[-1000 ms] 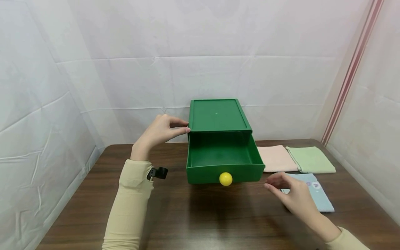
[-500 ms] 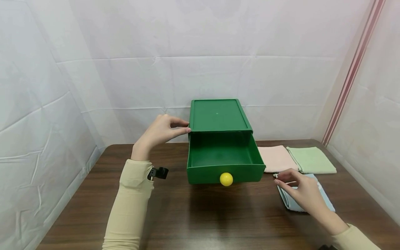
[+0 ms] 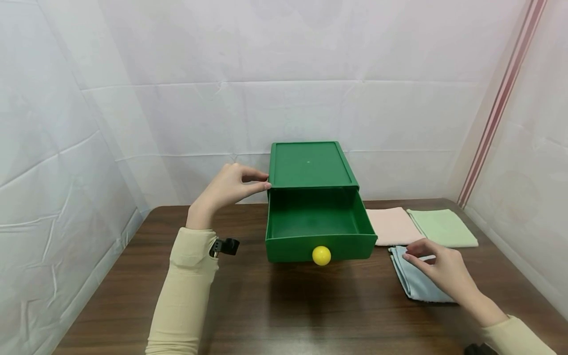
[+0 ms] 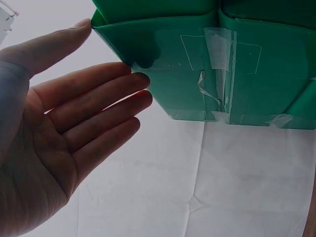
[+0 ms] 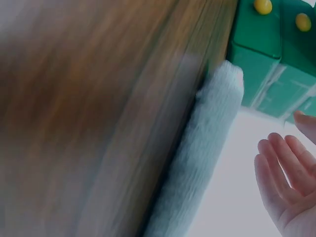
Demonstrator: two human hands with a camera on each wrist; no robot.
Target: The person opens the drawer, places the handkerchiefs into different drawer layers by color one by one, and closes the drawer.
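A green box (image 3: pixel 310 165) stands at the back of the brown table (image 3: pixel 288 305), its drawer (image 3: pixel 319 244) pulled out and empty, with a yellow knob (image 3: pixel 321 255) on the front. My left hand (image 3: pixel 248 183) touches the box's upper left edge. In the left wrist view its fingers (image 4: pixel 98 98) are straight against the box side (image 4: pixel 237 69). My right hand (image 3: pixel 419 254) hovers over a folded light blue cloth (image 3: pixel 410 281) right of the drawer. In the right wrist view the fingers (image 5: pixel 284 168) are relaxed and apart from the cloth (image 5: pixel 197 163).
A folded pink cloth (image 3: pixel 392 224) and a folded pale green cloth (image 3: pixel 441 227) lie side by side behind the blue one. White sheeting walls in the table on the left, back and right. A small black clip (image 3: pixel 226 245) sits at my left cuff.
My right hand has moved right, from in front of the drawer to above the blue cloth, whose left edge now lies slightly further left. Left hand and drawer have not moved.
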